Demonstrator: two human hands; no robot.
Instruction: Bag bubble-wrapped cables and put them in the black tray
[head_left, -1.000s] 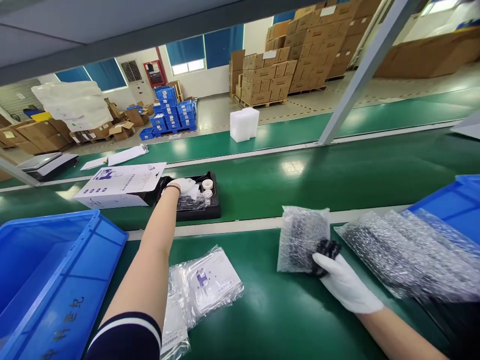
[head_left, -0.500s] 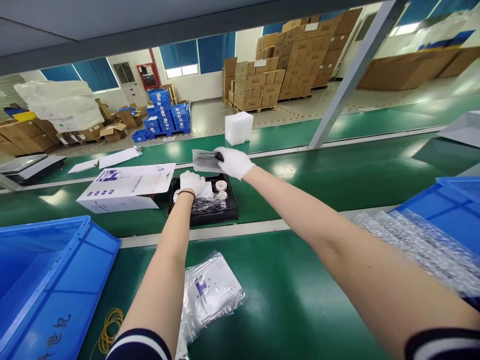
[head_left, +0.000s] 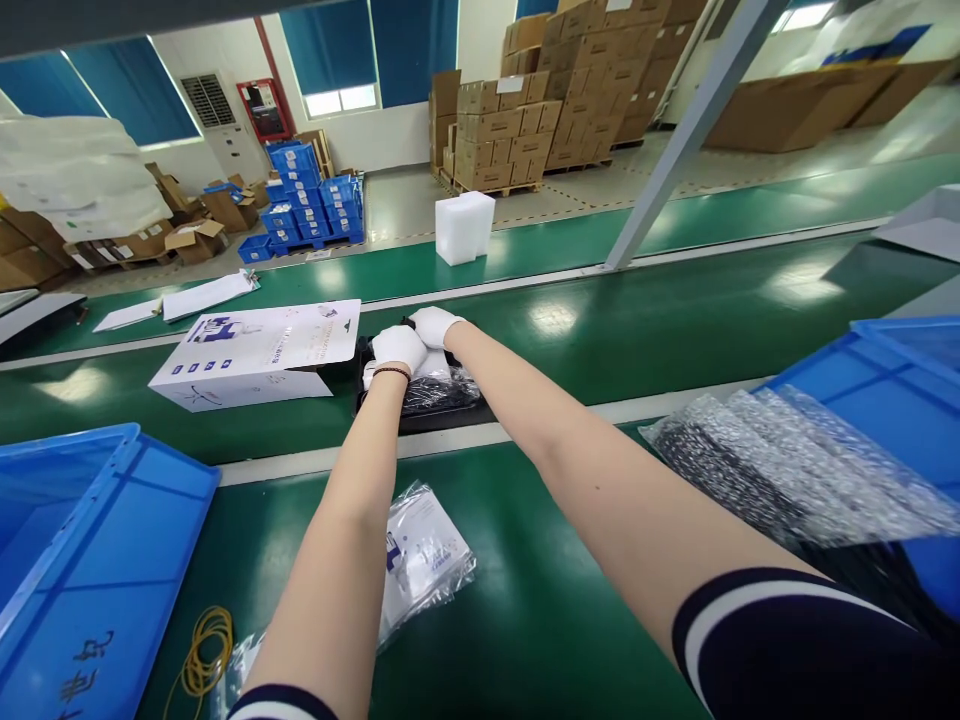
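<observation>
Both hands wear white gloves and meet over a black tray (head_left: 450, 416) on the green conveyor. My left hand (head_left: 400, 348) rests at the tray's left part, its fingers bent down and hidden behind its back. Touching it on the right, my right hand (head_left: 433, 327) is curled around something small and dark at the tray's far edge, too hidden to name. Black parts in clear plastic wrap (head_left: 435, 393) lie in the tray below the hands. An open white printed box (head_left: 262, 345) lies just left of the tray.
Bagged booklets (head_left: 427, 550) lie on the near belt. A blue bin (head_left: 97, 560) is at left beside a yellow cord coil (head_left: 206, 650). At right are bubble-wrapped pieces (head_left: 795, 465) and another blue bin (head_left: 885, 400). White foam (head_left: 463, 228) and a grey post (head_left: 686, 140) stand beyond.
My right hand has moved left and down to the tray, beside my left hand. The grey wrapped piece it held is no longer visible. The camera view has shifted.
</observation>
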